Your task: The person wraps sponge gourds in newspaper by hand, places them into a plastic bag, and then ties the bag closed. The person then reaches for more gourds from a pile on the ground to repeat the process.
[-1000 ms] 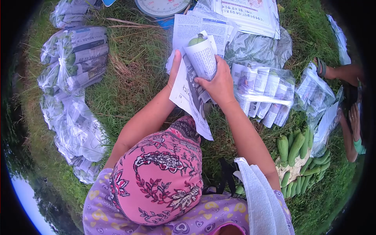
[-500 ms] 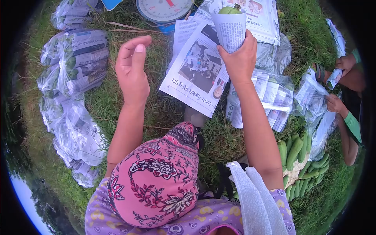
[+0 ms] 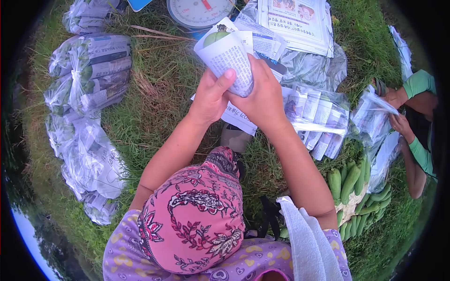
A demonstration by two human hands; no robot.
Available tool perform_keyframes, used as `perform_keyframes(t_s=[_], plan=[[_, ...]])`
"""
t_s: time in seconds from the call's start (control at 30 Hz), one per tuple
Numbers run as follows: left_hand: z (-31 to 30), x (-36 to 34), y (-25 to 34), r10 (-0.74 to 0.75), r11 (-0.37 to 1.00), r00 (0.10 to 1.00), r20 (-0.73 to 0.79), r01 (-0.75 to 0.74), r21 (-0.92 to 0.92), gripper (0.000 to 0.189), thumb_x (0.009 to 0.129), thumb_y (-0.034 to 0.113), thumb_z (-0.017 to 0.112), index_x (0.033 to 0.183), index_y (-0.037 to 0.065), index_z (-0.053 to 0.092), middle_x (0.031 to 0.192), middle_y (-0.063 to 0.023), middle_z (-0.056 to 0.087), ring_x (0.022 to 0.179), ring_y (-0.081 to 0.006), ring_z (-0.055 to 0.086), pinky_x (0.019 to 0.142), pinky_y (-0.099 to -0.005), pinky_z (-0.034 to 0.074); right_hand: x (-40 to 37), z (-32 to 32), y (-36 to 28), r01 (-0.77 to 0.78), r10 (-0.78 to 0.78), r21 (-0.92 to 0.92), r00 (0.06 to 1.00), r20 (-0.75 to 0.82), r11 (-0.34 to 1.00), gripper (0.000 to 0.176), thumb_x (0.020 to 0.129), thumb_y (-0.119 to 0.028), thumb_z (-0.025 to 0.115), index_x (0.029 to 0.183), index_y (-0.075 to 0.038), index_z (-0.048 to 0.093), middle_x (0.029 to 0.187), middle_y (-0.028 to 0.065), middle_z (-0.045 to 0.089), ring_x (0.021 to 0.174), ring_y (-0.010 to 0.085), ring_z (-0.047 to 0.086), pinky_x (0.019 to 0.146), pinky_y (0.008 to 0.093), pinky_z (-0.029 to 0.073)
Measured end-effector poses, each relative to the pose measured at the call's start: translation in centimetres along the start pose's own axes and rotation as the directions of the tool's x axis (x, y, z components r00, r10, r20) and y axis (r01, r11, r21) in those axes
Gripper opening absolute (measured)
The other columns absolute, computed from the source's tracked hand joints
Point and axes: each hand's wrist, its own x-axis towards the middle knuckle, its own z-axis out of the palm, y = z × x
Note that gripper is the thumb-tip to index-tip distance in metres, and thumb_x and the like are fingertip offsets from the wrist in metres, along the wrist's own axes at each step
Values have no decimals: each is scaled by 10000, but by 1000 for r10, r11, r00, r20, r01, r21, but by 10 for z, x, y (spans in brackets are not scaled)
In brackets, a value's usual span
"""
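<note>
A green cucumber-like vegetable [image 3: 215, 38] shows at the top of a cone of newspaper [image 3: 228, 61] wrapped round it, a dark dried tip at its end. My left hand [image 3: 211, 91] presses the wrap from the left, thumb across its front. On the right side and lower end, my right hand [image 3: 260, 89] is closed round the same roll. Beneath both hands lies a loose newspaper sheet [image 3: 238, 118], mostly hidden by them. Beyond the roll stands a dial scale [image 3: 199, 11] on the grass.
Tied clear bags of wrapped vegetables [image 3: 96, 70] line the left. A newspaper stack [image 3: 300, 28] and a bag of rolls [image 3: 316, 114] lie right of my hands. Green vegetables [image 3: 351, 182] are piled at lower right. Another person's hands [image 3: 398, 122] handle plastic at far right.
My left hand has come in from the left and now holds the roll with my right hand. The roll has moved left and down, its top tilting left.
</note>
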Motion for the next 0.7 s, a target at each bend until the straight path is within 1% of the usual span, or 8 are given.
perform_keyframes(t_s=[0.17,0.27,0.37,0.4,0.5,0.57,0.6,0.7], plan=[[10,4,-12,-26,980,998,53,36,-197,625,814,233,685,1308,-17,395,1240,-139,526,1164,-237,520,972,-395,451,-9,-23,-1,-167,135,164,972,190,972,718,572,-245,820,1182,5,537,1015,173,611,951,337,592,799,407,497],[26,8,-25,-90,959,993,71,106,-262,622,783,203,691,1289,-31,413,1230,-151,536,1160,-261,530,981,-403,452,-27,-35,0,-169,169,5,985,36,986,738,552,-273,834,1177,0,552,1102,176,585,1032,335,562,853,405,475],[51,10,-30,-165,973,981,105,179,-146,592,781,205,691,1265,-25,440,1175,-142,566,1107,-247,565,958,-396,470,-52,-52,14,13,-81,-264,965,-249,965,770,539,-309,845,1179,6,554,1203,188,530,1110,350,512,913,404,440],[60,9,-33,-197,973,973,120,209,-98,596,786,226,690,1267,-21,438,1173,-133,566,1110,-245,564,964,-399,468,-59,-60,16,5,-80,-243,951,-298,970,823,566,-259,853,1269,-18,499,1283,207,455,1177,347,477,989,428,386],[81,0,-54,-288,958,944,165,282,56,557,811,258,688,1245,-6,459,1106,-103,596,1042,-206,593,905,-350,490,-89,-75,25,-169,169,13,973,-157,986,902,584,-238,839,1337,5,406,1310,240,447,1215,385,448,1017,424,380],[93,-10,-63,-304,947,923,237,267,176,575,819,303,694,1245,-5,463,1100,-98,601,1033,-195,596,887,-331,490,-113,-85,25,-347,362,146,927,-97,927,901,658,-175,804,1385,20,308,1274,221,499,1179,332,506,1009,389,392],[96,-10,-68,-313,935,893,322,230,272,521,826,271,711,1204,-17,496,1138,-135,586,1050,-227,581,902,-362,471,-125,-96,24,-409,438,237,895,-81,881,865,678,-172,794,1373,25,319,1247,202,523,1147,304,531,990,374,405],[91,-2,-110,-95,660,808,582,-386,644,604,815,344,715,1218,-40,479,1220,-182,535,1148,-284,516,978,-399,402,-170,-117,36,-474,594,493,796,-114,730,715,735,-158,760,1312,18,376,1150,114,582,1045,192,565,924,326,434]])
